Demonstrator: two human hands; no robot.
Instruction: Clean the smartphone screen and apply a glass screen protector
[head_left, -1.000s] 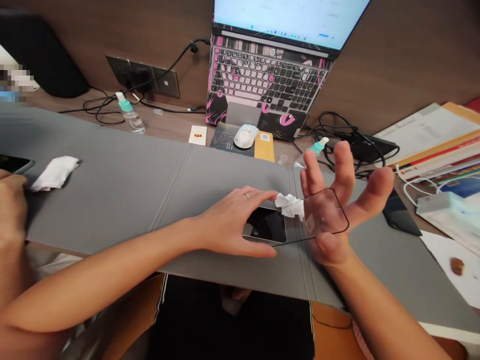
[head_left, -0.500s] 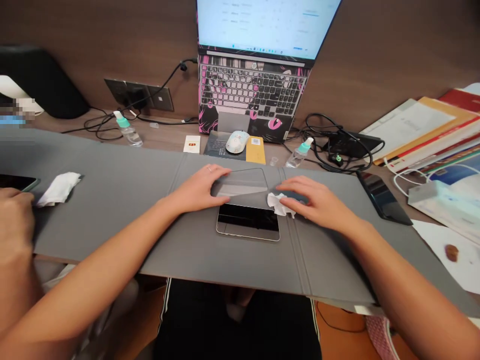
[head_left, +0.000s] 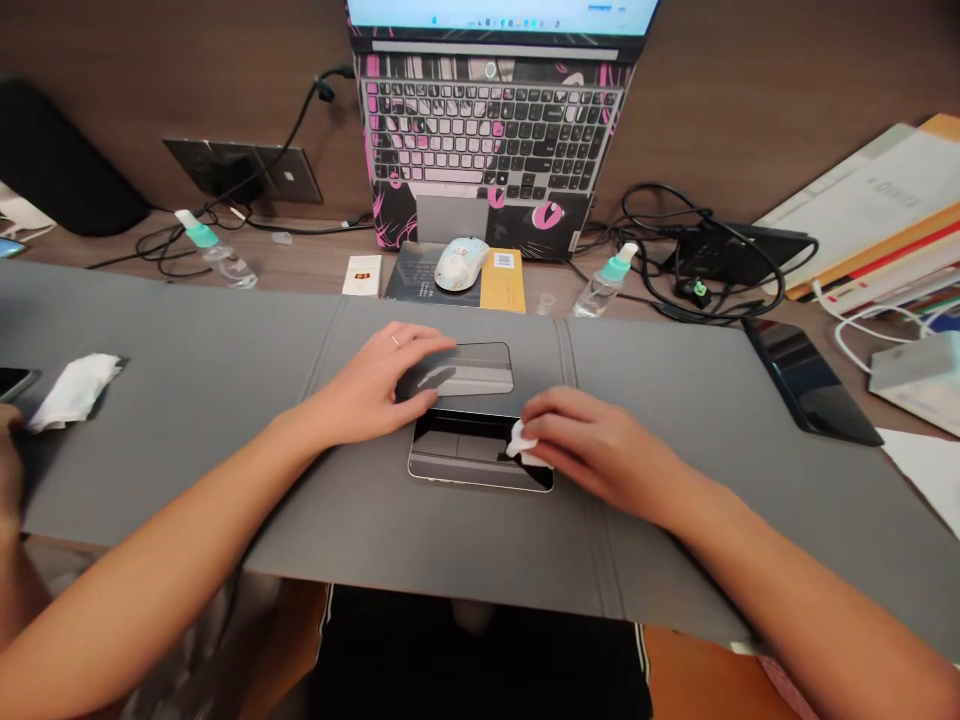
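Observation:
A phone (head_left: 461, 458) with a dark screen lies flat on the grey desk mat (head_left: 225, 400) in front of me. My right hand (head_left: 592, 445) presses a small white wipe (head_left: 519, 447) against the right part of the screen, fingers closed over it. Just behind the phone lies a clear glass screen protector (head_left: 480, 368). My left hand (head_left: 379, 385) rests flat on the protector's left end and the phone's far left corner, fingers stretched out.
A laptop (head_left: 491, 140) with a pink patterned keyboard stands at the back, a mouse (head_left: 457, 263) before it. Two small spray bottles (head_left: 604, 285) (head_left: 210, 250), cables (head_left: 675, 250), a second dark phone (head_left: 810, 385), papers (head_left: 877, 220) at right. Another crumpled wipe (head_left: 75, 388) lies far left beside another person's hand.
My right hand put the glass protector down behind the phone, picked up the wipe and brought it onto the phone's screen. My left hand shifted from the phone to the protector's left end.

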